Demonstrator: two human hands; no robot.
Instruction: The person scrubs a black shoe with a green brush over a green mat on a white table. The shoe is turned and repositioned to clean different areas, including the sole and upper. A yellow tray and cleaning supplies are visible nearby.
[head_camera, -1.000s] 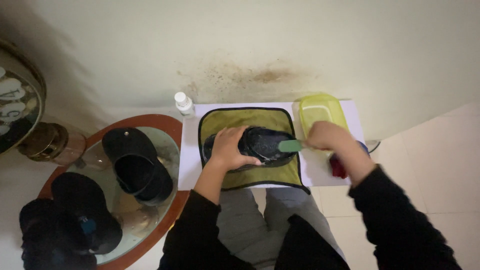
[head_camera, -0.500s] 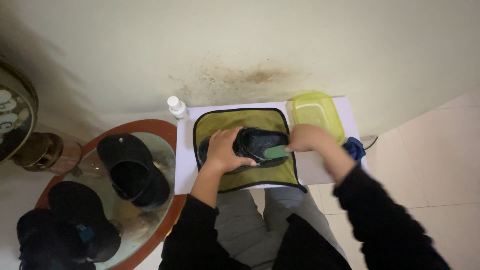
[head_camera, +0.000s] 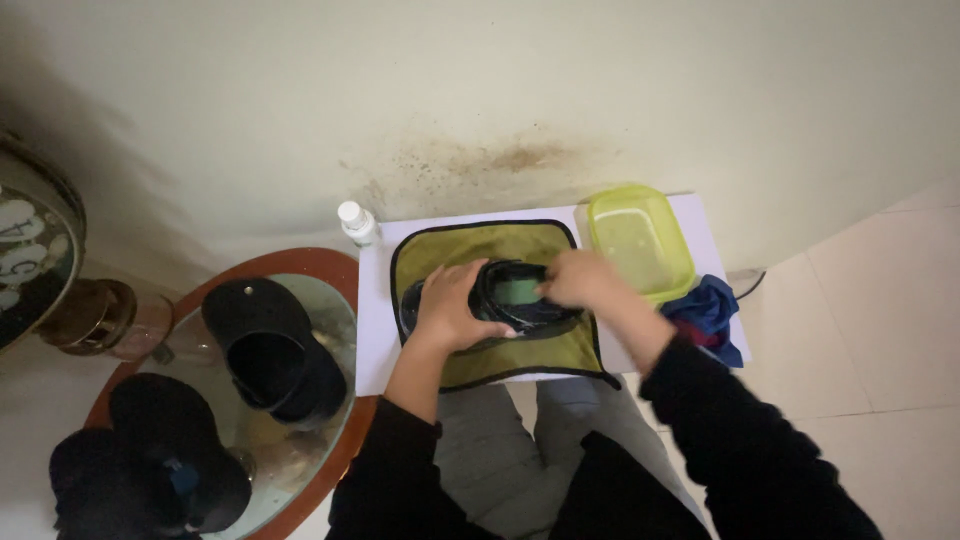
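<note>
The yellow-green plastic tub (head_camera: 640, 243) sat at the far right of the white board (head_camera: 372, 330), rectangular w/ rounded corners, translucent; it seemed to hold a shallow layer of cloudy liquid, tho that couldn't be told for sure. Just near and right of it lay a crumpled blue cloth (head_camera: 712, 310) w/ a bit of red showing, soft and bunched. A small white bottle (head_camera: 356, 222) w/ a white cap stood upright at the board's far left corner, against the stained wall.

Mid-board lay an olive-green cloth (head_camera: 520, 245), square-ish, black-edged, flat. On it sat the black cap (head_camera: 500, 300) (crown shape, dark fabric, opening turned up). The left hand (head_camera: 452, 308) was spread over the cap's left side, fingers curled down round it, gripping it. The right hand (head_camera: 580, 280) was at the cap's right rim, fingers closed on a green brush (head_camera: 520, 291) that lay inside the cap; only a green patch of it showed, handle hidden under the hand. Both sleeves were black.

To the left stood a round glass-topped table (head_camera: 345, 275) w/ a reddish-brown rim. On it, a second black cap (head_camera: 270, 348) lay opening-up, and more dark caps (head_camera: 160, 460) were piled at the near left, smooth fabric, rounded.
</note>
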